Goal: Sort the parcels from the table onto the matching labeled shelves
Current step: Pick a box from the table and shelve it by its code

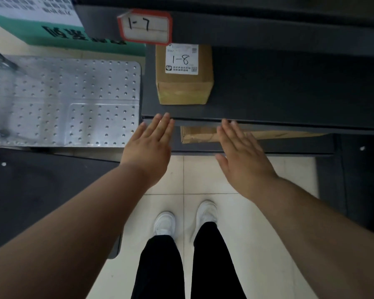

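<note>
A brown cardboard parcel (184, 83) with a white label marked 1-8 stands on a dark grey shelf (279, 91). The shelf above carries a red-framed tag (145, 25) reading 1-7. On the shelf below lies a flat brown parcel (200, 134), partly hidden by the shelf edge and my right hand. My left hand (148, 145) and my right hand (242, 152) hover flat, fingers extended, just in front of the shelf's front edge. Neither hand holds anything.
A perforated metal platform trolley (73, 100) stands to the left of the shelving. A green and white sign (41, 24) sits at the top left. A dark mat (41, 190) covers the floor at left. My feet in white shoes stand on pale tiles (257, 234).
</note>
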Motion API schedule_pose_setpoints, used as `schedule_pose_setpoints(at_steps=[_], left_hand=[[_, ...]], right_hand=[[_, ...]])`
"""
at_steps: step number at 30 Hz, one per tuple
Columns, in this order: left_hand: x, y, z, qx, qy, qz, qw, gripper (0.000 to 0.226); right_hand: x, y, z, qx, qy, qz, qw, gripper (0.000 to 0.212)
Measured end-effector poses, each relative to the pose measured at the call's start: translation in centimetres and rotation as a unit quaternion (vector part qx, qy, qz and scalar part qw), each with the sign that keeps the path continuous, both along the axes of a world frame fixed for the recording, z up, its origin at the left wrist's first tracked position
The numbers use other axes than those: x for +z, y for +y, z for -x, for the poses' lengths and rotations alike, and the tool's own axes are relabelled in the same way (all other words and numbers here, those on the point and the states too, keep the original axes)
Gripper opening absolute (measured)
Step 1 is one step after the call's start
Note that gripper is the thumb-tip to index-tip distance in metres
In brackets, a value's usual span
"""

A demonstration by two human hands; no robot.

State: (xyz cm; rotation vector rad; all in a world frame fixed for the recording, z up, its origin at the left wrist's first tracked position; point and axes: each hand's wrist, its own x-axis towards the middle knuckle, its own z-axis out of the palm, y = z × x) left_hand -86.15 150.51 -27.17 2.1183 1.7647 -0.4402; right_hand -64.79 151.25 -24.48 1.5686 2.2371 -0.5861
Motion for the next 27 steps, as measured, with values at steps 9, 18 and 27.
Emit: schedule_pose_setpoints(at_steps=[9,18,27], left_hand=[[13.1,-4.4,-1.4,-0.098,-0.029,-0.069,0.992,0.060],[27.6,-9.9,-14.5,-0.341,-0.108,-0.157,0.921,0.056],[34.7,-28.5,-33.2,-0.586,-0.185,-0.179,0.769,0.056]], right_hand=[[11.9,-12.4,-4.4,-0.175,0.002,-0.067,0.982,0.061],[26.8,-24.7,-13.6,-0.330,-0.050,-0.190,0.923,0.062],[32.0,-48.4,-21.9,-0.541,-0.090,-0.264,0.793,0.062]])
